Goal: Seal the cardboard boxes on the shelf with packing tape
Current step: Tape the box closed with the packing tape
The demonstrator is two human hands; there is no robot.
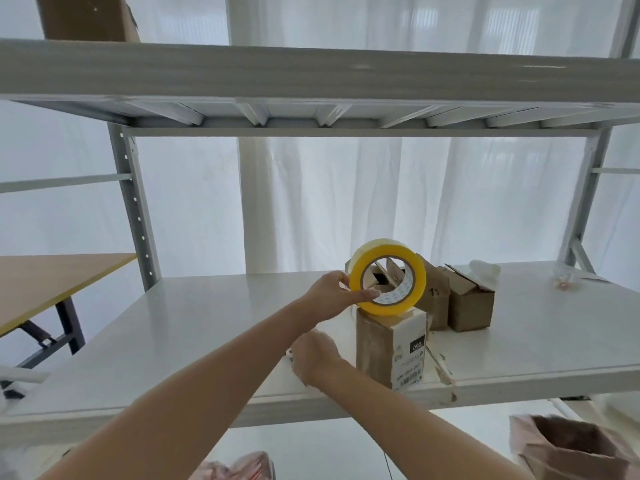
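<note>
My left hand (334,294) grips a yellow roll of packing tape (388,277) and holds it on edge above a small upright cardboard box (375,351) with a white label. This box stands near the front edge of the white shelf (207,327). My right hand (318,358) lies against the box's left side, its back toward me and its fingers hidden. A small pale thing shows at that hand's left edge. Behind the roll stand more small cardboard boxes, one marked 13 (434,299) and one with open flaps (471,306).
The upper shelf board (311,71) hangs close overhead with a brown box (86,15) on it. A wooden table (52,282) stands at the left. A brown paper bag (571,448) sits below at the right. Small white items (485,270) lie at the back right.
</note>
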